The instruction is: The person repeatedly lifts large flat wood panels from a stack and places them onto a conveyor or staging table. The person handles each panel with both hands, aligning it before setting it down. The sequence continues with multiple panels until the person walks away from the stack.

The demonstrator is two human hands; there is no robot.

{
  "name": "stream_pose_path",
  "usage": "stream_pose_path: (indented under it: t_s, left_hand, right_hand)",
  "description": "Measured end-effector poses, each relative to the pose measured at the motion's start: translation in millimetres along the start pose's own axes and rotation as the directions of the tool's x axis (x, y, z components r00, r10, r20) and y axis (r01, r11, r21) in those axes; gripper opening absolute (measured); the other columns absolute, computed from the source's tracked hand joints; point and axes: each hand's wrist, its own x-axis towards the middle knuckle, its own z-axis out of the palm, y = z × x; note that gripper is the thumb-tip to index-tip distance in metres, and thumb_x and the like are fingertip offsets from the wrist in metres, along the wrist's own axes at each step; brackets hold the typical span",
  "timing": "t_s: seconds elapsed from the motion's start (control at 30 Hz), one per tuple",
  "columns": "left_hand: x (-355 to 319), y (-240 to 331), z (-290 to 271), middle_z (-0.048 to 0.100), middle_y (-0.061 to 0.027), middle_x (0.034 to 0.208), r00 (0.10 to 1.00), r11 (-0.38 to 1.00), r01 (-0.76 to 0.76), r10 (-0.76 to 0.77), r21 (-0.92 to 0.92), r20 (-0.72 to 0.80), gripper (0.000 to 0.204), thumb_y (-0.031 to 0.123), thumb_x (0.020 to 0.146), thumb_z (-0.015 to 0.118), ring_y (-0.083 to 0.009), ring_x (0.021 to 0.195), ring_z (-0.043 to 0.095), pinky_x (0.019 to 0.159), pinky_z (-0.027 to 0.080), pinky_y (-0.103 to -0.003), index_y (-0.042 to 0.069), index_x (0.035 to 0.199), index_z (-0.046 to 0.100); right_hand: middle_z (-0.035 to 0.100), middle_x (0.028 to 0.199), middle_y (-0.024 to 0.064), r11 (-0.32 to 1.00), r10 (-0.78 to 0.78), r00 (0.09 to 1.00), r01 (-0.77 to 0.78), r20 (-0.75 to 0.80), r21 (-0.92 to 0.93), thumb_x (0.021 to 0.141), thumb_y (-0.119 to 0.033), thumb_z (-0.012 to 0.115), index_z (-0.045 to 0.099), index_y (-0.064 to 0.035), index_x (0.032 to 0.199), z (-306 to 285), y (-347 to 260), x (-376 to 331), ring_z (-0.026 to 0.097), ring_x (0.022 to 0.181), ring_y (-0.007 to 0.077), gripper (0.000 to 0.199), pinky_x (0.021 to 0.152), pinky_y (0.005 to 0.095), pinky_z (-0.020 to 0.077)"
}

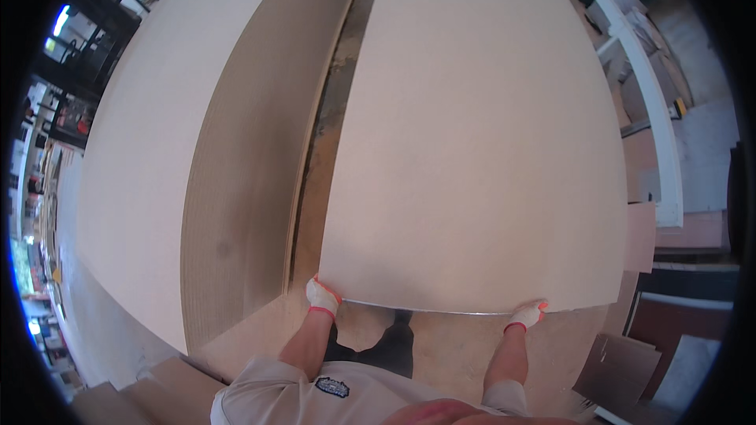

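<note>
Left hand (pixel 323 295) and right hand (pixel 526 315) are gripping a large board (pixel 480 134), not yet releasing it. Left of both, a stack (pixel 236 181) is standing.

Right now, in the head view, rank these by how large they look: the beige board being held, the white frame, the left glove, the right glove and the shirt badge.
1. Beige board
2. White frame
3. Left glove and right glove: too alike to rank
4. Shirt badge
</note>
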Motion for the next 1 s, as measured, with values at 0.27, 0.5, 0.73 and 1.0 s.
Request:
stream_pose_path:
  t_s: [0.27, 0.5, 0.73, 1.0]
  left_hand:
    - [8, 46, -14, 0.074, -0.0102, 0.11, 0.982, 0.802, -0.136, 0.029, 0.582, 0.189, 0.039, 0.036, 0.107, 0.053, -0.0238, 0.101, 0.068, 0.092, 0.054, -0.038, 0.003, 0.117, 0.071]
    - [-57, 240, -226, 0.072, -0.0083, 0.071, 0.914, 0.673, -0.039, 0.322, 0.739, -0.246, 0.055, 0.06, 0.103, 0.057, -0.021, 0.057, 0.065, 0.051, 0.044, -0.037, 0.01, 0.084, 0.071]
    - [-167, 375, -332, 0.072, -0.0181, 0.077, 0.899, 0.935, -0.111, 0.239, 0.337, -0.367, 0.08, 0.076, 0.102, 0.038, -0.0309, 0.056, 0.066, 0.055, 0.053, -0.043, 0.003, 0.086, 0.067]
    - [-178, 384, -286, 0.066, -0.0127, 0.07, 0.841, 0.913, -0.221, 0.356, 0.342, -0.407, 0.07, 0.072, 0.096, 0.061, -0.0228, 0.053, 0.066, 0.053, 0.058, -0.038, 0.001, 0.096, 0.063]
  right_hand:
    - [0.071, 0.122, 0.016, 0.996, 0.089, 0.987, -0.086, -0.131, 0.023, 0.104, -0.049, 0.06, 0.063, -0.0046, 0.126, 21, -26, -39, 0.067, 0.108, 0.0305, 0.05, 0.093, 0.0434, 0.0538]
    - [0.069, 0.126, 0.009, 0.959, 0.279, 0.867, -0.269, 0.413, -0.085, 0.106, -0.06, 0.051, 0.06, -0.0076, 0.138, -5, -69, -109, 0.068, 0.105, 0.0237, 0.062, 0.086, 0.0386, 0.0598]
    - [0.072, 0.114, 0.0041, 0.664, 0.744, 0.077, 0.012, 0.663, -0.747, 0.103, -0.058, 0.06, 0.063, -0.0122, 0.133, -5, -6, -284, 0.07, 0.095, 0.0221, 0.055, 0.08, 0.0412, 0.0588]
    - [0.073, 0.117, 0.0067, 0.515, 0.848, -0.235, 0.578, 0.476, -0.632, 0.106, -0.05, 0.059, 0.063, -0.0121, 0.135, 134, 0, -554, 0.071, 0.098, 0.0239, 0.048, 0.082, 0.0418, 0.0585]
